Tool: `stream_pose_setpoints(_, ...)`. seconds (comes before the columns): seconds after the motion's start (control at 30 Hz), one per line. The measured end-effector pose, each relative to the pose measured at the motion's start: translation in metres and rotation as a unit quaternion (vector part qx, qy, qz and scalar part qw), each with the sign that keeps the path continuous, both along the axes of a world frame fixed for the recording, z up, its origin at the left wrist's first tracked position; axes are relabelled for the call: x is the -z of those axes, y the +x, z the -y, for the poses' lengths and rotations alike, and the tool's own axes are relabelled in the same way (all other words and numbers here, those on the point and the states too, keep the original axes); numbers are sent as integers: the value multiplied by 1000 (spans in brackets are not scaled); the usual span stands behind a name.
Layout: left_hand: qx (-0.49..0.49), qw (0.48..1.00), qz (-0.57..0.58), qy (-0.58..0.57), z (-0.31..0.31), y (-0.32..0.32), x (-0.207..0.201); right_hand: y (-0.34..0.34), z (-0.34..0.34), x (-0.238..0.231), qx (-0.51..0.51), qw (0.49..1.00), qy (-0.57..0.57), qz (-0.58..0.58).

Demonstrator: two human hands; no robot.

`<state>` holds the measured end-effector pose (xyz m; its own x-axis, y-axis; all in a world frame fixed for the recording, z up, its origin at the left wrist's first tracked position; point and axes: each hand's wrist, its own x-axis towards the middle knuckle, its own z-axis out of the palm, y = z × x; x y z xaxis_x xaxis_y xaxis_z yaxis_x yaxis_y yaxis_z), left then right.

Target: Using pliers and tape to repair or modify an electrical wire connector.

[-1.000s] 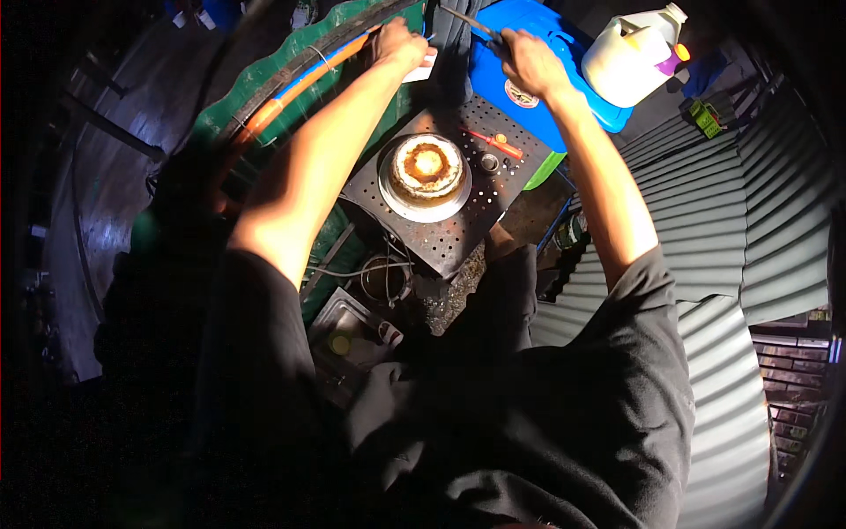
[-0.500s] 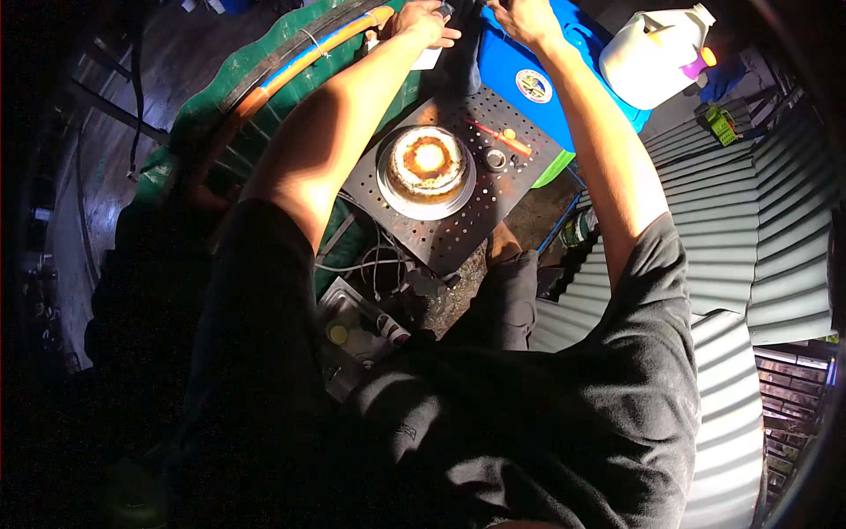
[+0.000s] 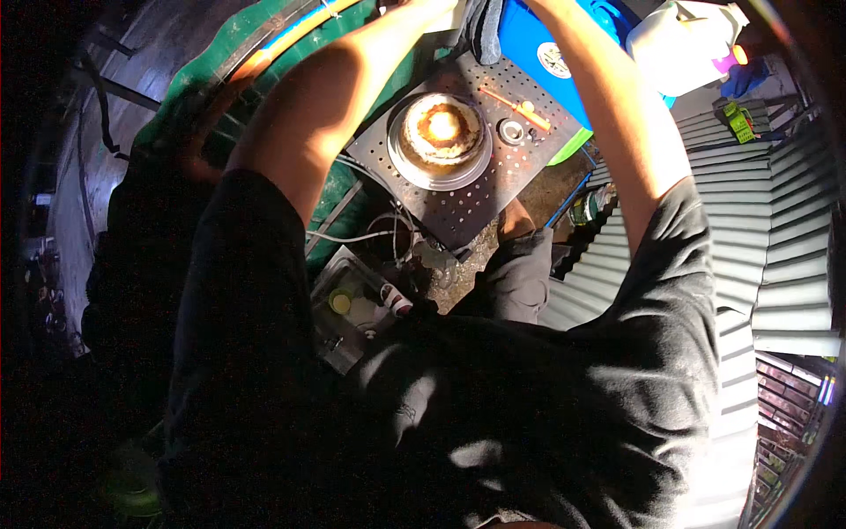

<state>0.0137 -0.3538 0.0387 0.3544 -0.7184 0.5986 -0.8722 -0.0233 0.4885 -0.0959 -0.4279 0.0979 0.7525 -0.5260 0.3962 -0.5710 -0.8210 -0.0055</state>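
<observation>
where perforated plate (image 3: 507,167) lies — a round piece (image 3: 441,130) sits, stained

Harsh glare amid deep shadow

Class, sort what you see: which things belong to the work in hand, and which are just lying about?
Likely in the work, being nearest the hands, which run past the top edge:
pale block
dark cloth
blue container

Seemingly lying about, with no hand visible on them:
white jug
red-orange tool
metal ring
round stained piece
perforated plate
</observation>
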Motion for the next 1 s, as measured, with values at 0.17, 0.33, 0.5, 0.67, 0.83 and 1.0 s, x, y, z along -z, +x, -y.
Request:
stream_pose_setpoints(0.17,-49,998,-38,-9,-33,-17,-10,6,12,23,53,813,531,233)
stream_pose_setpoints(0.33,110,983,-150,-2,-19,-15,-14,-51,-3,10,-69,961,67,260)
stream_pose_setpoints(0.5,123,984,-123,26,-9,-16,-15,-55,2,-14,-213,972,-41,95)
stream_pose_setpoints(0.67,24,995,-21,-94,-12,-9,-18,-31,-5,-15,-132,973,-187,-15)
stream_pose_setpoints(0.83,78,986,-143,44,-24,-16,-25,-36,-12,-12,-170,965,-198,23)
stream_pose_setpoints(1.0,80,987,-127,65,-28,-12,-28,-40,-15,-22,-204,969,-135,-17)
